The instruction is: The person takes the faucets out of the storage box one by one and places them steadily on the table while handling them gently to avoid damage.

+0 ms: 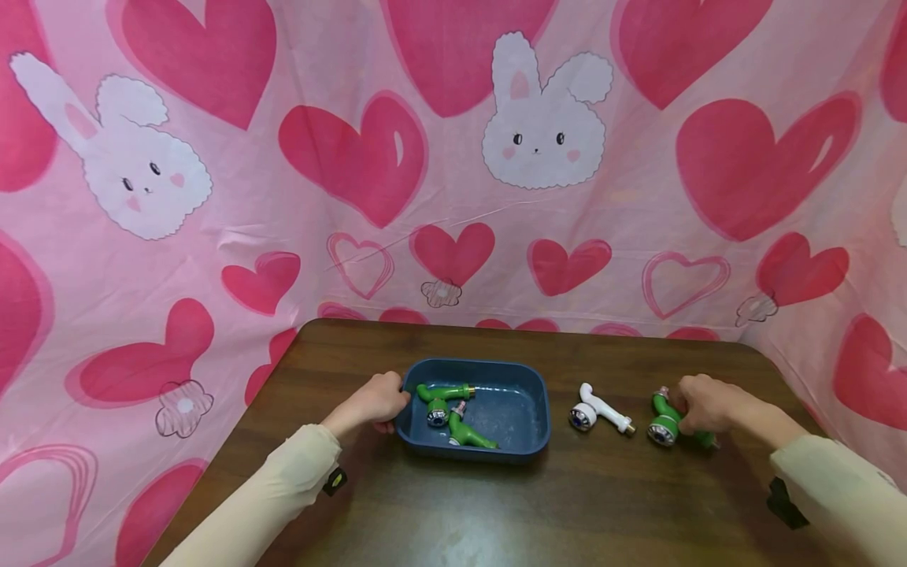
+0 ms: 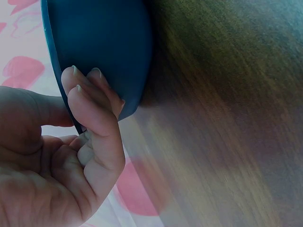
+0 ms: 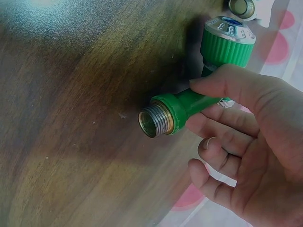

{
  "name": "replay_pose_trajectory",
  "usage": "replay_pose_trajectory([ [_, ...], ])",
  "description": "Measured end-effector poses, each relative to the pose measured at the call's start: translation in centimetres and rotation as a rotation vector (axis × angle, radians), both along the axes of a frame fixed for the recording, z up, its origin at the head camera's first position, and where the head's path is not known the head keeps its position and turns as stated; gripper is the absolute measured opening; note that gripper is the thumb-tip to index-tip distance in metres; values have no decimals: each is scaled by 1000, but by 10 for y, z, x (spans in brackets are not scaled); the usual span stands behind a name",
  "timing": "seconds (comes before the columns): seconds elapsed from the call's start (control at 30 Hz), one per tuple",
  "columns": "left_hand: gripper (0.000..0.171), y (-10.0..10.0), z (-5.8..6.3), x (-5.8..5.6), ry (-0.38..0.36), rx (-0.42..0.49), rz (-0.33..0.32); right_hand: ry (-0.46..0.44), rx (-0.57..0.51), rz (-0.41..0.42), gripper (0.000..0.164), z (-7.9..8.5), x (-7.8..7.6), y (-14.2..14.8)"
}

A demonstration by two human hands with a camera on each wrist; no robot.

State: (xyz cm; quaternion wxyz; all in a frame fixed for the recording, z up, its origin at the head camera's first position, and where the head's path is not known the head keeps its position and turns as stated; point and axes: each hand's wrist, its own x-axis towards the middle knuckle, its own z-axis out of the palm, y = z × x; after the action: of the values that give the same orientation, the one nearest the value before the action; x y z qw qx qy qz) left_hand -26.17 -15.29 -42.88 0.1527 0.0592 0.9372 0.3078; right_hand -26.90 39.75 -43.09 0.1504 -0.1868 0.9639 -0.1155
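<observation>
The left hand [image 1: 383,398] pinches the near-left wall of a blue, round-cornered rectangular basin [image 1: 475,453] on the dark brown wooden table [image 1: 397,516]; two green, metal-ended taps [image 1: 466,435] lie inside. Near a white, chrome-knobbed tap [image 1: 602,409], the right hand [image 1: 708,402] pinches a green tap with a threaded metal end [image 3: 191,101].

ok so from where I'm standing both arms [image 1: 265,492] are stretched forward, well apart, sleeves down to the wrists [image 1: 333,429]. Left hand [image 1: 379,399] has a pinch going, thumb [image 2: 54,111] opposite bent fingers [image 2: 102,113]. Right hand [image 1: 711,405] is gripping too, palm partly showing, two outer fingers [image 3: 210,182] curled loosely, kinda just hanging out.
</observation>
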Motion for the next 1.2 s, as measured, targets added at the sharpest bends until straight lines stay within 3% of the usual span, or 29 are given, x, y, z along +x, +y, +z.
replay_pose_trajectory([
  [1.0,24,-1,-1,-1,-3,1,-14,1,-10,-10,29,-8,0,2],
  [1.13,23,-4,-3,-4,-18,24,-24,2,-8,-19,29,-7,1,1],
  [1.17,25,-9,-12,-10,-5,40,-51,4,-9,-21,29,-6,2,1],
  [1.2,24,-10,-13,-10,-7,44,-53,6,-10,-19,29,-6,2,1],
])
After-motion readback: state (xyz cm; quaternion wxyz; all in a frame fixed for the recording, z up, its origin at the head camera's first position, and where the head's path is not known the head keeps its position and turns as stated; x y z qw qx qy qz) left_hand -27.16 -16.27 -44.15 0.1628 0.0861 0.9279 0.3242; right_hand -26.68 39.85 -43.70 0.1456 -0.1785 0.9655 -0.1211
